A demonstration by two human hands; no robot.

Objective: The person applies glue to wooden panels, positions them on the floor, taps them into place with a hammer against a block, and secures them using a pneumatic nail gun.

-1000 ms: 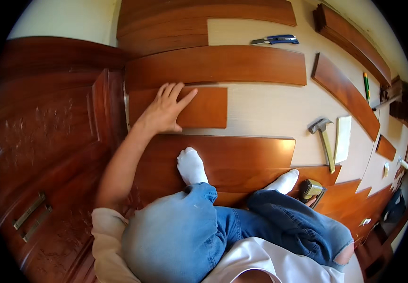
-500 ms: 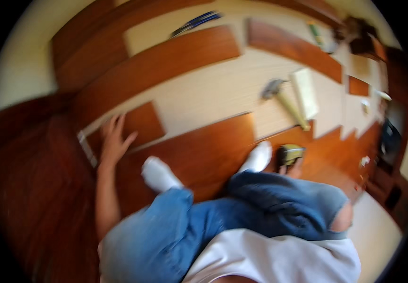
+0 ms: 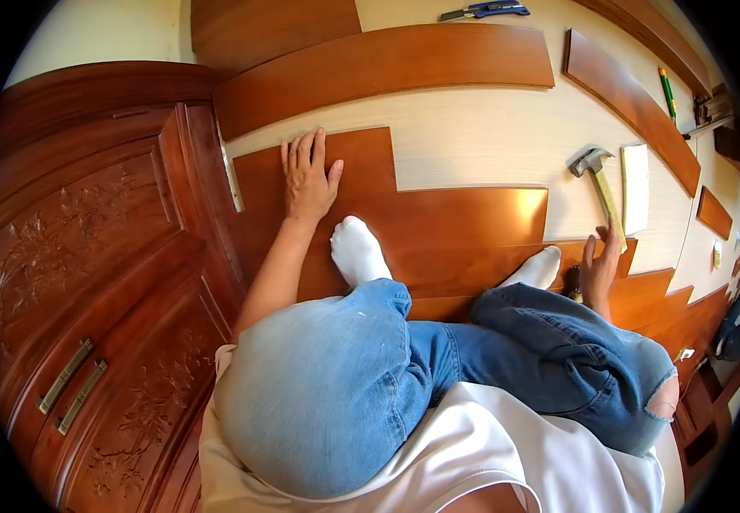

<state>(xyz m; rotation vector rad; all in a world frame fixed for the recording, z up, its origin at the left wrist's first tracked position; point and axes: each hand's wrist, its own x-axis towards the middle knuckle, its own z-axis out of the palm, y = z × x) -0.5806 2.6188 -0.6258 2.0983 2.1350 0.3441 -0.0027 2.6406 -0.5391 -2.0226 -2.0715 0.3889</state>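
Observation:
My left hand (image 3: 308,186) lies flat with its fingers spread on a short reddish-brown floor plank (image 3: 357,162). That plank sits against the laid planks, close to the wooden door frame. At the right, my right hand (image 3: 599,269) has thumb and fingers apart, with its fingertips at the lower end of a claw hammer's yellowish handle. The hammer (image 3: 602,184) rests on the pale underlay. Between my right hand and my knee, a dark and yellow tape measure (image 3: 573,284) is mostly hidden.
Loose planks (image 3: 387,61) lie across the pale underlay (image 3: 472,141) at the far side. A utility knife (image 3: 485,10), a pale white block (image 3: 635,188) and a green pencil-like stick (image 3: 667,92) lie there too. A carved wooden door (image 3: 88,231) stands at the left.
My right hand has left the tape measure and moved up to the hammer's handle. The short plank under my left hand now meets the laid row. The view has swung left.

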